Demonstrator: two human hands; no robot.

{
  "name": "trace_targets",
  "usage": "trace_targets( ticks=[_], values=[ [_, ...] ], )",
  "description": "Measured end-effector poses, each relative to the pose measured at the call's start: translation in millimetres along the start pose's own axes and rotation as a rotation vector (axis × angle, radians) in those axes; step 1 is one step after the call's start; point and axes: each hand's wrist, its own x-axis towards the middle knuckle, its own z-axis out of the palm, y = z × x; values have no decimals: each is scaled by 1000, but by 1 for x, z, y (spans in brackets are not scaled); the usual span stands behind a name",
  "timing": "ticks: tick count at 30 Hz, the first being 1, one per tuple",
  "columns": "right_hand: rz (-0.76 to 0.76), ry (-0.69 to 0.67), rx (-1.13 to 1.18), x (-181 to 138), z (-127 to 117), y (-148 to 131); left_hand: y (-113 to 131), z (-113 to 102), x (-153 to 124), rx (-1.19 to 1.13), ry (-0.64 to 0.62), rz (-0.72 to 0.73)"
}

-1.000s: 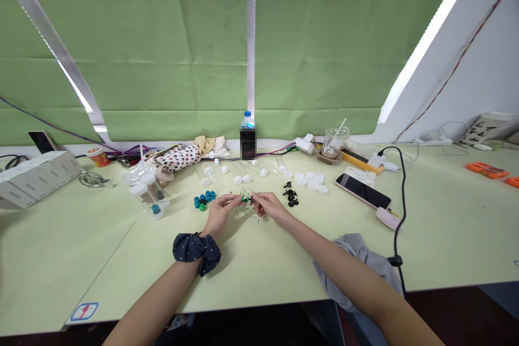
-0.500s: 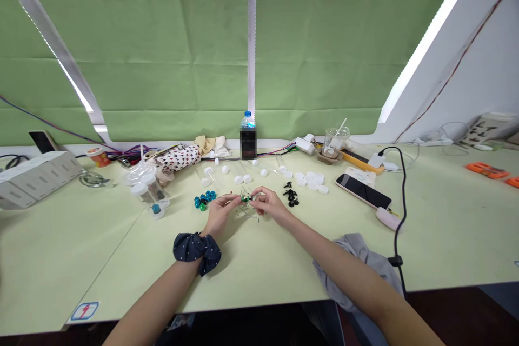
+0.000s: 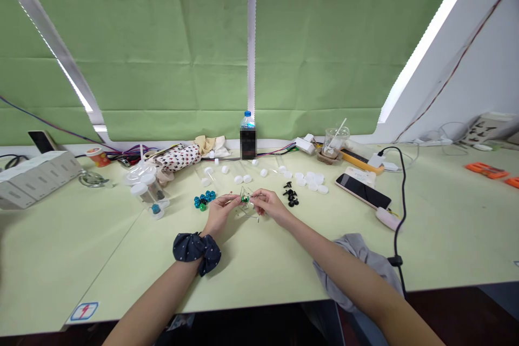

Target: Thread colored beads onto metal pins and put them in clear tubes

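Above the table's middle, my left hand [image 3: 222, 209] pinches a small shiny green piece [image 3: 244, 199] between thumb and fingertips. Close to its right side, my right hand [image 3: 266, 202] has its thumb and forefinger pressed together; what they hold is too small to make out. Thin metal wire pieces [image 3: 248, 215] lie on the table under and around the fingertips. To the left of my left hand sits a cluster of shiny blue balls [image 3: 208, 194], with a green ball [image 3: 203, 207] at its near edge. Several black stemmed caps [image 3: 291, 194] lie to the right of my right hand.
White round caps [image 3: 313, 180] and clear tubes lie behind the hands. A water bottle [image 3: 248, 138] stands at the back. Lidded clear jars [image 3: 141, 193] are on the left. A phone [image 3: 364, 191], a black cable [image 3: 403, 200] and a plastic cup [image 3: 336, 140] are on the right.
My right hand's fingertips have shifted slightly and curled more, and the dark bit seen between the hands shows less now. My left hand stays in place with the green piece.
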Motion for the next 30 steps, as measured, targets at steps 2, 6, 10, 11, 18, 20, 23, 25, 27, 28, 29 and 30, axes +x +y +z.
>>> trace_targets(
  ticks=[2,6,10,11,18,20,23,25,27,28,29,30],
  values=[
    [10,4,-8,1,-1,2,0,0,0,-2,-1,2],
    [10,-2,-7,1,-1,3,-1,-1,1,9,-17,4],
    [11,-7,-3,0,-1,2,-2,-2,1,32,-33,21],
    [12,-8,-2,-1,-1,2,-2,-2,1,40,-31,28],
    [40,8,-12,0,1,2,-3,-2,1,25,-9,18],
    [42,7,-20,0,1,2,-3,-2,1,28,-6,16],
    [41,4,-22,1,1,2,-2,-2,1,43,-2,18],
    [40,5,-23,1,1,4,-1,-1,1,63,13,33],
    [41,7,-26,1,1,4,-1,-1,1,75,31,41],
    [43,8,-29,2,1,5,-1,-1,1,77,37,42],
    [47,10,-31,2,1,5,-1,-1,1,76,39,41],
    [51,11,-33,2,0,5,-1,-1,1,74,37,39]
  ],
)
